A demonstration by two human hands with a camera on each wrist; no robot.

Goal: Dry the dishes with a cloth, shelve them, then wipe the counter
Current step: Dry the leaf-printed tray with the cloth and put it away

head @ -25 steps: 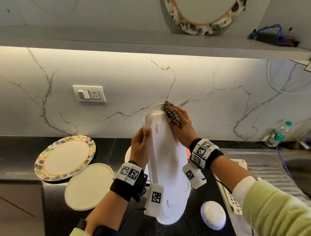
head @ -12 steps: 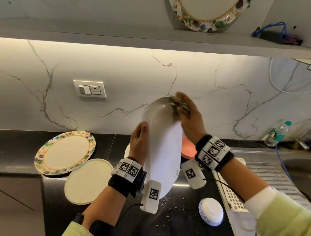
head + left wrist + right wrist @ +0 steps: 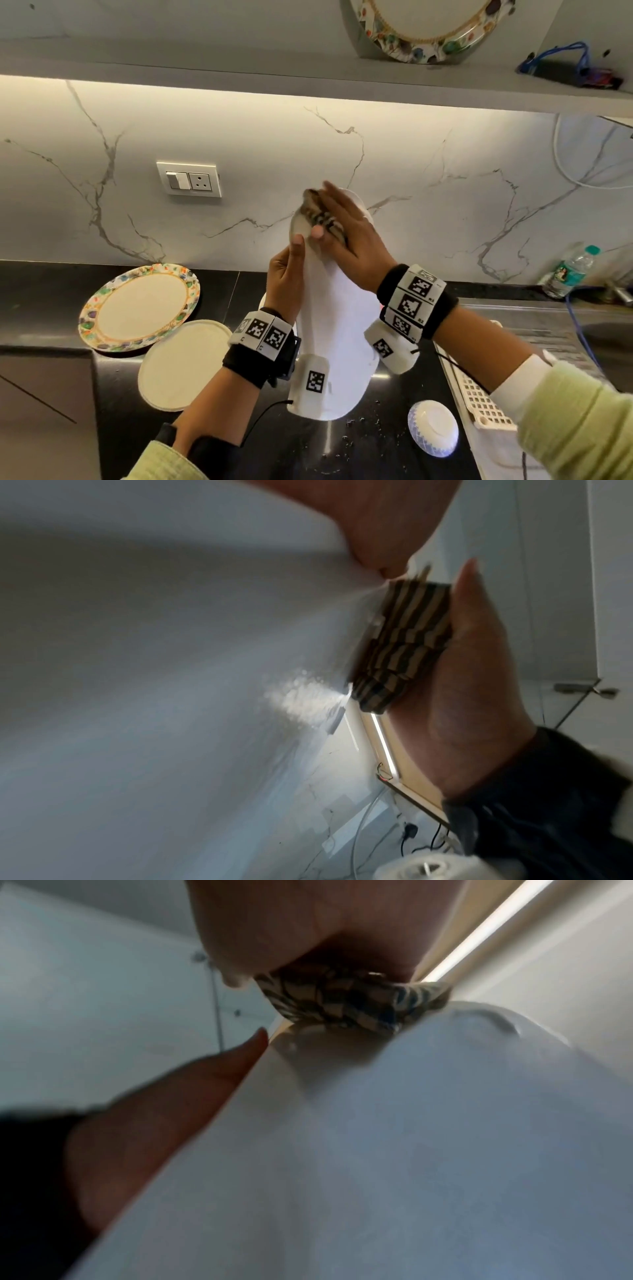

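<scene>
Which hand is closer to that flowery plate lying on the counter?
Left. The left hand grips the white platter's edge, just right of the flowery plate. The right hand, pressing the cloth on the platter, is farther right.

Left hand (image 3: 286, 282) gripping; right hand (image 3: 346, 236) flat, pressing.

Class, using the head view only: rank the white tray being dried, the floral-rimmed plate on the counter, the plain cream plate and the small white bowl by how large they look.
1. white tray, though nearest the camera
2. floral-rimmed plate
3. plain cream plate
4. small white bowl
</scene>
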